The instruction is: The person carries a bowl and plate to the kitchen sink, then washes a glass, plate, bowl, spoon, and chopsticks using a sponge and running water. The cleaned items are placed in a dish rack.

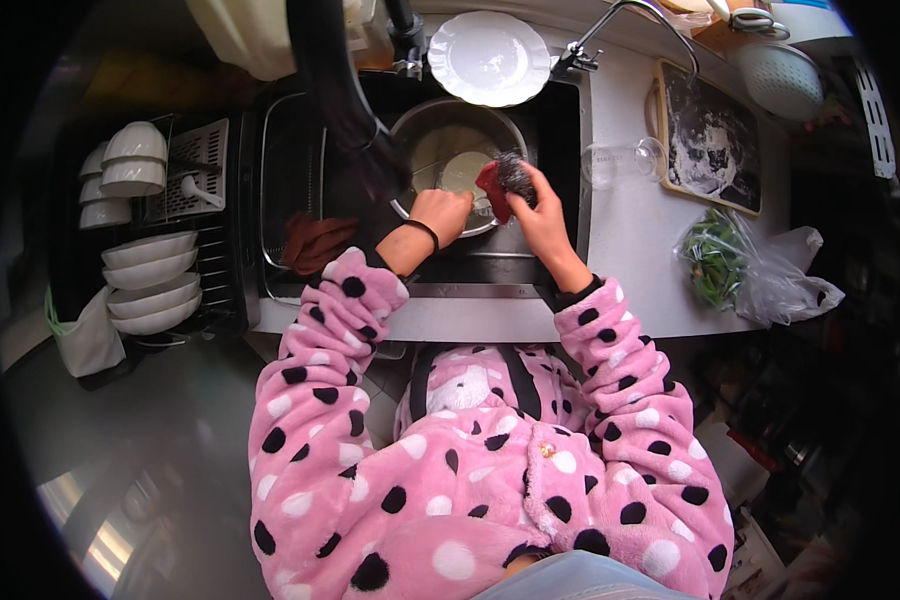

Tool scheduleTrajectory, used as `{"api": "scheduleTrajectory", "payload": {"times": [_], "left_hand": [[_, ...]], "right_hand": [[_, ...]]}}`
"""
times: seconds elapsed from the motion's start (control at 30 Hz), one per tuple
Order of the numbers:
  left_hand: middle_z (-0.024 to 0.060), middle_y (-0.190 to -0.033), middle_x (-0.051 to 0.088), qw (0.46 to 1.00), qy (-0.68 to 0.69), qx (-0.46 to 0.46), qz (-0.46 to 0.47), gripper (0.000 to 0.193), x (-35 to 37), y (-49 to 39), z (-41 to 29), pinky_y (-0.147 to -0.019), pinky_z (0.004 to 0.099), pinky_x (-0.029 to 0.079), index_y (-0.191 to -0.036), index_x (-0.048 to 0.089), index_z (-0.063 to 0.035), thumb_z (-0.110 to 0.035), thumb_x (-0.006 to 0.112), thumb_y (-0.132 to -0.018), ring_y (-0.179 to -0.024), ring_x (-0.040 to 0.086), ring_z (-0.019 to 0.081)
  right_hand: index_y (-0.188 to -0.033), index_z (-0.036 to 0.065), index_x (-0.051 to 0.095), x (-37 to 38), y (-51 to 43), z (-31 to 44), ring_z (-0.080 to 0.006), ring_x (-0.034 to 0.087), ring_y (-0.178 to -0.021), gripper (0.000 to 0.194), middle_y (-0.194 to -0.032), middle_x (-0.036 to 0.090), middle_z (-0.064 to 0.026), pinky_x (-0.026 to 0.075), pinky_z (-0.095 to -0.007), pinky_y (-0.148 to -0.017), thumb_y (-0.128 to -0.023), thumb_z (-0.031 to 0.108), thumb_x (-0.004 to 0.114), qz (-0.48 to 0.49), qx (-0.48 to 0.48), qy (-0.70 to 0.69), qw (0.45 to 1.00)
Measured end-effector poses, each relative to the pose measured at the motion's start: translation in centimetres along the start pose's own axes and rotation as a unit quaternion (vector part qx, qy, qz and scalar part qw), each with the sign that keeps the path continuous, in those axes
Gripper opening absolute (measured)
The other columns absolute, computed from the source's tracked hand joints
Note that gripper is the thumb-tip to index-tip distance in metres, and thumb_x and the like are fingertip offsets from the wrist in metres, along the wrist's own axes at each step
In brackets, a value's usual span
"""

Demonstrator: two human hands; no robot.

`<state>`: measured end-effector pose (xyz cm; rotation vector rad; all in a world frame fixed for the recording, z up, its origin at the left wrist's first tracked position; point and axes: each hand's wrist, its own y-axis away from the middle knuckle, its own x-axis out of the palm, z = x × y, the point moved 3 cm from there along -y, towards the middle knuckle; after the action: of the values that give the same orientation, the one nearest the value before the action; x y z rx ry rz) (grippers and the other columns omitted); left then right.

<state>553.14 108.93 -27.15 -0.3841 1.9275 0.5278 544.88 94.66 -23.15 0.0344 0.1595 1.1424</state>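
Note:
My right hand (544, 217) grips a steel wool scrubber (514, 178) together with a red piece, perhaps a scouring pad (493, 189). Both are held over the near right part of a round metal basin (521, 131), which stands in a dark sink. Cloudy liquid and a pale round shape, perhaps a dish (466, 171), lie inside the basin. My left hand (439, 214) is curled over the basin's near rim, close to the red piece. Something small and shiny lies between the two hands; whether my left fingers hold it is unclear.
A black tap (337, 90) arches over the sink. Behind stands a white scalloped plate (489, 58). A brown cloth (316, 241) lies at left, beside racked bowls (154, 281). Rightward are a clear cup (604, 165), a floury board (709, 150) and bagged greens (714, 259).

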Motion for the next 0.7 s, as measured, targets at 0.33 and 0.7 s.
{"api": "scheduleTrajectory", "payload": {"times": [0.33,0.7], "left_hand": [[0.0167,-0.068,0.062,0.997,0.047,0.024,0.056,0.02,-3.5,5.1,0.6,-0.06,0.0467,0.047,-0.081,0.06,-0.0079,-0.026,0.052,-0.087,-0.066,0.061,0.0356],[0.0148,-0.068,0.059,0.934,0.356,0.0,-0.043,0.018,-5.8,8.3,5.8,-0.058,0.0337,0.044,-0.086,0.063,-0.0029,-0.018,0.053,-0.088,-0.062,0.058,0.0251]], "right_hand": [[-0.09,0.004,0.056,4.9,1.4,-0.1,-0.0272,0.054,-0.092,0.027,-0.092,0.058,-0.0099,0.043,-0.036,-0.08,-0.064,0.003,0.062,0.246,-0.305,0.421,0.818],[-0.082,0.004,0.06,6.2,-0.7,0.5,-0.0247,0.062,-0.069,0.008,-0.076,0.064,-0.0105,0.048,-0.036,-0.063,-0.075,0.006,0.063,0.102,-0.207,0.232,0.945]]}}
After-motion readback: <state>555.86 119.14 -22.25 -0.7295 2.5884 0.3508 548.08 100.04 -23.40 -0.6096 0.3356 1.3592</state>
